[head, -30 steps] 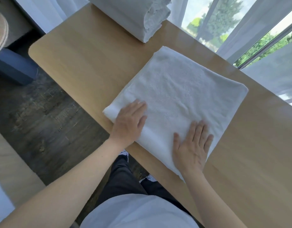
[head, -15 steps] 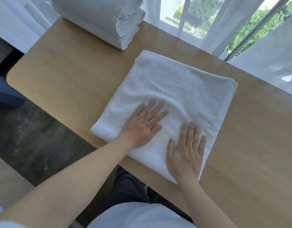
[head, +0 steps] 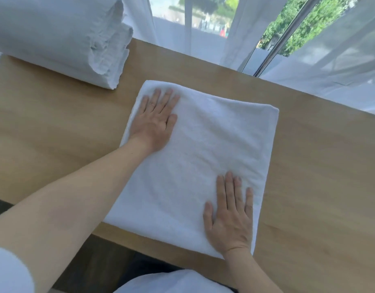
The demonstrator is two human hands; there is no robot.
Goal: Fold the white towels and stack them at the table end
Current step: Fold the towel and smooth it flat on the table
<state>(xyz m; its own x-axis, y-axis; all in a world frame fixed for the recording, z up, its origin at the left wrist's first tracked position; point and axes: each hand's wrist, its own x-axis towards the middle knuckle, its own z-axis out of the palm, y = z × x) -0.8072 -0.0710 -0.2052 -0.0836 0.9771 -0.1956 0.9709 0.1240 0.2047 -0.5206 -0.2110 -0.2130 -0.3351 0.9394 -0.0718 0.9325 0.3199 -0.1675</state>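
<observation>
- Lying flat on the table [head: 55, 127], the folded towel [head: 203, 157] is running its long axis from about 6 o'clock, at the near table edge, up toward 12 o'clock and the window [head: 203, 15]; its near corner is slightly overhanging that edge.
- The left hand [head: 155, 123] is pressing palm-down on the towel's far-left corner, fingers straight and spread, grasping nothing.
- The right hand [head: 231, 218] is pressing flat on the near-right corner, fingers likewise straight, gripping nothing.
- The two hands are sitting on opposite corners, one at about 11 o'clock and one at about 5 o'clock from the towel's middle, so this is looking like a smoothing pass.
- The stack [head: 59, 37] of folded towels is waiting at about 10 o'clock from the towel, at the far-left table end, apart from it with bare wood between.
- The left hand is lying nearer the stack, so any transfer is probably going to lead leftward and away, along a line crossing the towel's long axis.
</observation>
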